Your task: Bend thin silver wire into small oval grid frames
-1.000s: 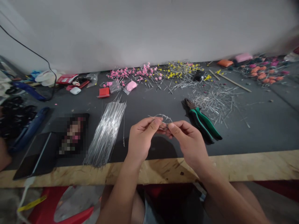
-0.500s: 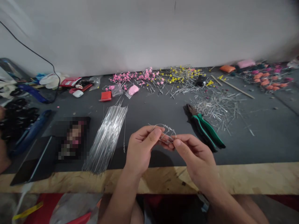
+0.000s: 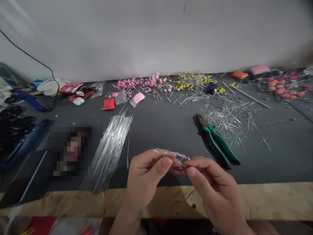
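Between my two hands, above the table's front edge, is a small loop of twisted silvery wire [image 3: 182,156]. My left hand [image 3: 149,173] pinches its left side between thumb and fingers, and a thin wire end sticks up past the knuckles. With thumb and forefinger my right hand [image 3: 214,182] grips the loop's right side. Fingers hide part of the wire. To the left lies a bundle of straight silvery wires [image 3: 111,143], with a single twisted wire [image 3: 127,153] beside it. Green-handled pliers [image 3: 217,140] rest to the right, beyond my right hand.
Wire scraps [image 3: 230,117] are scattered behind the pliers. Pink-tipped wires [image 3: 154,81], yellow-tipped wires [image 3: 193,80] and orange pieces [image 3: 281,88] line the wall. A red packet [image 3: 109,104] and a pink packet [image 3: 138,98] lie nearer. At left are a blue tool [image 3: 26,143] and a blurred-out phone-like object [image 3: 72,150].
The wire loop is tilted flatter, seen more edge-on. Both hands sit lower in view, and my right hand is slightly further right. The whole scene has shifted a little as the camera moved.
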### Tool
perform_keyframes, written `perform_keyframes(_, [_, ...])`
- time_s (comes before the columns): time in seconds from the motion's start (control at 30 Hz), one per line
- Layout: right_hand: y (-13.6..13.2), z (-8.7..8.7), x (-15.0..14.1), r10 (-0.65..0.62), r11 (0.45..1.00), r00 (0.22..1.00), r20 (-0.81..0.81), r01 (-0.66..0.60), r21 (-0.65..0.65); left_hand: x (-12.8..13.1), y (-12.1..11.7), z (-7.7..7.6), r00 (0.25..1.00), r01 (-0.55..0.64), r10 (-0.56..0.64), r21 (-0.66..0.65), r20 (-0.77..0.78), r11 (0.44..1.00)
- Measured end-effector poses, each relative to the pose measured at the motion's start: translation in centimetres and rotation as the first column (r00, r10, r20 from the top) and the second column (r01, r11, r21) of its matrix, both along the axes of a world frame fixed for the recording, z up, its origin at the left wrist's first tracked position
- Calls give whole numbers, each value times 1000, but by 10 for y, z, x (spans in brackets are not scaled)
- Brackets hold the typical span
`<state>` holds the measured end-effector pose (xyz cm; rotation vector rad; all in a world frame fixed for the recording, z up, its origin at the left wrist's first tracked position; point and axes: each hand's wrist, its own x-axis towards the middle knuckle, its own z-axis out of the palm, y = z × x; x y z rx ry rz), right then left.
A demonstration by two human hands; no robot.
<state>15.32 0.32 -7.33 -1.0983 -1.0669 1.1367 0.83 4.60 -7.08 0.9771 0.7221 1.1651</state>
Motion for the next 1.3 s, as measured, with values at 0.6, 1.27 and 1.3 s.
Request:
perform_keyframes(0.6, [4, -5, -3, -79, 993, 997, 0, 79, -84, 10, -8, 0, 977, -188, 181, -51, -108, 981])
perform_keyframes(1.27, [9, -7, -8, -95, 991, 995, -33, 91, -96, 17, -7, -3, 973, -215, 204, -104, -110, 971])
perform_keyframes(1.3, [9, -7, -7, -90, 992, 996, -26, 88, -94, 17, -7, -3, 973, -215, 203, -117, -106, 969])
